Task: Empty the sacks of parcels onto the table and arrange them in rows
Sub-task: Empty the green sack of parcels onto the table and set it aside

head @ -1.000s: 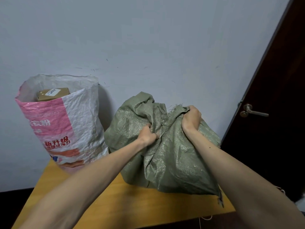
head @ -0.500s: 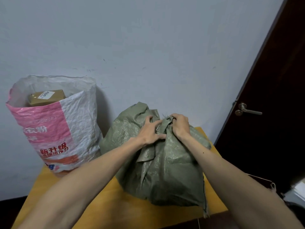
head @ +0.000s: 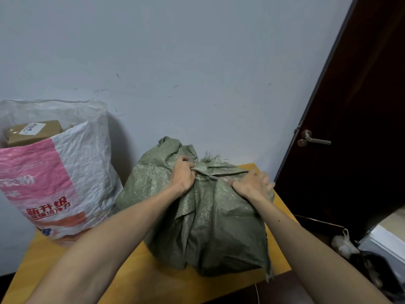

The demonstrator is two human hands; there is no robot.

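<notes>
Head camera looked down at a pale wall (head: 197, 62) behind and a dark door (head: 361, 106) close on the right. The yellow tabletop (head: 153, 281) had bare room at the front left. The white and pink sack (head: 72, 172) stood at the back left. The green sack (head: 214, 227) reached the right and front edges. The left grip (head: 183, 174) squeezed the green sack's bunched top. The right grip (head: 252, 185) lay beside it on the sack, too blurry to tell. A brown parcel (head: 32, 131) peeked from the pink sack.

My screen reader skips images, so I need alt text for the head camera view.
The left hand and right hand hold the bunched top of a green sack on a yellow table. Left of it stands an open pink-and-white sack with a cardboard parcel showing.
</notes>
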